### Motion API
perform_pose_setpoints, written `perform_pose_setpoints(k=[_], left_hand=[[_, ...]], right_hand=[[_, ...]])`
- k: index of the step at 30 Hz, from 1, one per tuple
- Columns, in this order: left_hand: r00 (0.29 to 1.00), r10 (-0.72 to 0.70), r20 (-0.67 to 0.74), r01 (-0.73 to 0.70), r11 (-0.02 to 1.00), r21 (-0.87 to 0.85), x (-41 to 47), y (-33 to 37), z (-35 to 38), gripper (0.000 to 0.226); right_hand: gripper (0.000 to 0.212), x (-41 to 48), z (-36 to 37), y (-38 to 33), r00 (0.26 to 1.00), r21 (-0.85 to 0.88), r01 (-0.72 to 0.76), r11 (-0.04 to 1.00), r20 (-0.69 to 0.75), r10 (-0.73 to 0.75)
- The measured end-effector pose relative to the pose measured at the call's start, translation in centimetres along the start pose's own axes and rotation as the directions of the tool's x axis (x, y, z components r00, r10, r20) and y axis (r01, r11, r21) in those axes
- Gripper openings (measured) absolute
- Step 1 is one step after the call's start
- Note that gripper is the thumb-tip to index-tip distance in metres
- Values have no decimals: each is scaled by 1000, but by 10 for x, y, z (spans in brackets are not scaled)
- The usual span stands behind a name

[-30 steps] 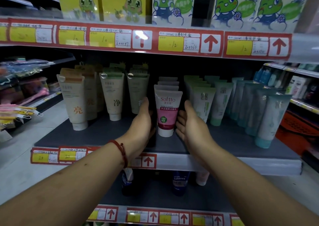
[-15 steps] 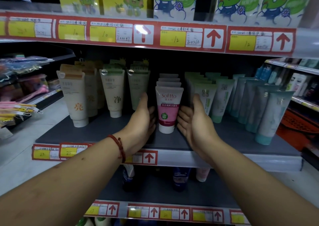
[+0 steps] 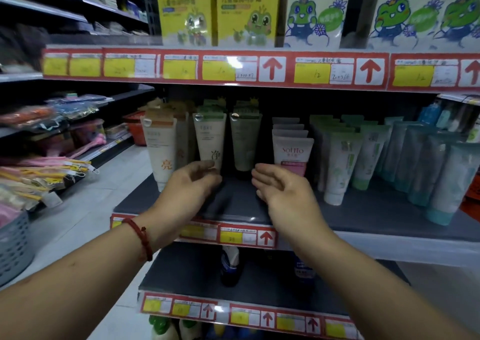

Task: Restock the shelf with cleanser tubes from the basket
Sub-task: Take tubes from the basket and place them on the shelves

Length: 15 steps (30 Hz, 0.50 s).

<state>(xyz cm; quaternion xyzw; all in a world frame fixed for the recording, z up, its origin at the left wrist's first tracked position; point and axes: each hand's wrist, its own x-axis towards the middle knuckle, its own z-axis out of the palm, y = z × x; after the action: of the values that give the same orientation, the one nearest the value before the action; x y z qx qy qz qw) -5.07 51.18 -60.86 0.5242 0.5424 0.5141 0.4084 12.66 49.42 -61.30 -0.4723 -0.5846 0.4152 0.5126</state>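
A row of white and pink Softto cleanser tubes [image 3: 292,152] stands cap-down on the dark middle shelf [image 3: 233,204]. My right hand [image 3: 283,189] hovers just in front and left of the front tube, fingers apart, holding nothing. My left hand [image 3: 189,183], with a red cord on its wrist, is in front of the cream tube marked 净 [image 3: 210,142], fingers loosely curled and empty. Between the hands the shelf is bare. The basket named in the task does not show clearly.
Cream tubes [image 3: 161,150] stand left, pale green tubes [image 3: 340,163] and teal tubes [image 3: 449,181] right. Frog-printed boxes [image 3: 246,12] fill the shelf above. A grey slotted bin [image 3: 13,248] sits at far left, and a red basket [image 3: 136,129] stands behind.
Both hands have let go of the front Softto tube and pulled back toward me and left. The view has shifted left.
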Motion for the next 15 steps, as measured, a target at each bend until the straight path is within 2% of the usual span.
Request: perform_pose_setpoints(k=[2, 5, 9, 12, 15], left_hand=[[999, 33, -9, -32, 997, 66, -3, -4, -15, 43], [996, 66, -64, -58, 992, 115, -8, -10, -34, 36], [964, 71, -258, -39, 991, 126, -5, -21, -63, 22], [927, 88, -365, -5, 975, 223, 5, -23, -81, 30], [966, -6, -260, 44, 989, 139, 21, -23, -89, 47]], right_hand=[[53, 5, 9, 4, 997, -45, -35, 998, 60, 37], [52, 10, 23, 11, 993, -85, -62, 994, 98, 70], [52, 15, 53, 10, 984, -122, -63, 991, 161, 82], [58, 23, 82, 5, 978, -105, -66, 992, 189, 86], [62, 32, 111, -1, 975, -107, -72, 992, 200, 92]])
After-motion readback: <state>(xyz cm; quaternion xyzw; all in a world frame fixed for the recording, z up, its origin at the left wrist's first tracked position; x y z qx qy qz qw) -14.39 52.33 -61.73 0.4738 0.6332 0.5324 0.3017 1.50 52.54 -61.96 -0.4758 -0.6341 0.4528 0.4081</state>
